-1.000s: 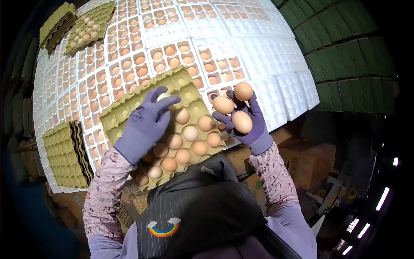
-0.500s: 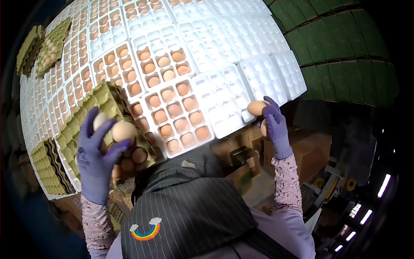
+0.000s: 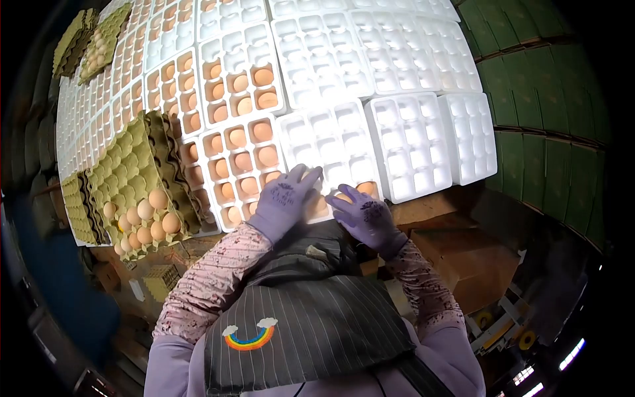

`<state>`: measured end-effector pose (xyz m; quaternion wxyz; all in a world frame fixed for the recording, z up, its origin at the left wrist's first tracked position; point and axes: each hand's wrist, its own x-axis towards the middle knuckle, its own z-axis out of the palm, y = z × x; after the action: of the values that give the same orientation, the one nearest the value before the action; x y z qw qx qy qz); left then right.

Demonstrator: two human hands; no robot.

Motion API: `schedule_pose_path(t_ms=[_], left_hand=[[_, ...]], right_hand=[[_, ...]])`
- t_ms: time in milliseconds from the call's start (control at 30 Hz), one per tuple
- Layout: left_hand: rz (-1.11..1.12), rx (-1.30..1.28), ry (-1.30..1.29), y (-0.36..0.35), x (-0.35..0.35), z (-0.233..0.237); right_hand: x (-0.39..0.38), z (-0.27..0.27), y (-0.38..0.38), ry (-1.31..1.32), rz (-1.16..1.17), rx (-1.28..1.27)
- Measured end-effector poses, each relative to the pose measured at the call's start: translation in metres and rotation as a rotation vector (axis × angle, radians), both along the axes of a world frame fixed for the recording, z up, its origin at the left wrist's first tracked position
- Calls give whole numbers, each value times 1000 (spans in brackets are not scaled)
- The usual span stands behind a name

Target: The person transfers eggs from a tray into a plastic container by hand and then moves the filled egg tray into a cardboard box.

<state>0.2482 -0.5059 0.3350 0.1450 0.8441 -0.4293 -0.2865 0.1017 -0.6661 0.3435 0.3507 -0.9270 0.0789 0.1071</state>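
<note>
Both my hands wear purple gloves over the front part of a white foam egg tray [image 3: 324, 135]. My left hand [image 3: 281, 202] is closed, its fingers bent down over the tray's left side; what they hold is mostly hidden. Fingers of my right hand [image 3: 368, 217] curl around an egg [image 3: 344, 197] at the front row. Another brown egg [image 3: 366, 188] sits by its fingertips, in the right front cell. Left of these, a filled white tray holds brown eggs [image 3: 236, 137]. Further left, a stack of olive pulp trays [image 3: 126, 162] carries several loose eggs [image 3: 157, 230] at its near end.
White trays without eggs [image 3: 408, 142] stand to the right and behind. More pulp trays [image 3: 78, 208] lie at the left edge, others [image 3: 74, 43] at the far left. Green boxes [image 3: 549, 86] are stacked at right. A cardboard box [image 3: 466, 264] sits below the table edge.
My left hand has moved right from the pulp trays to the white tray, with the eggs it carried. My right hand has come left and down onto the same tray.
</note>
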Motion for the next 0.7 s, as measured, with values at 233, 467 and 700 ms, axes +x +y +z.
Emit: schedule_pose_path(t_ms=[233, 467, 700], left_hand=[[325, -511, 363, -60, -11, -8], [199, -739, -89, -24, -17, -12], [560, -603, -395, 193, 35, 91]], right_hand=[[26, -55, -22, -551, -351, -30], [21, -57, -16, -449, -552, 423], [140, 38, 94, -450, 28, 350]])
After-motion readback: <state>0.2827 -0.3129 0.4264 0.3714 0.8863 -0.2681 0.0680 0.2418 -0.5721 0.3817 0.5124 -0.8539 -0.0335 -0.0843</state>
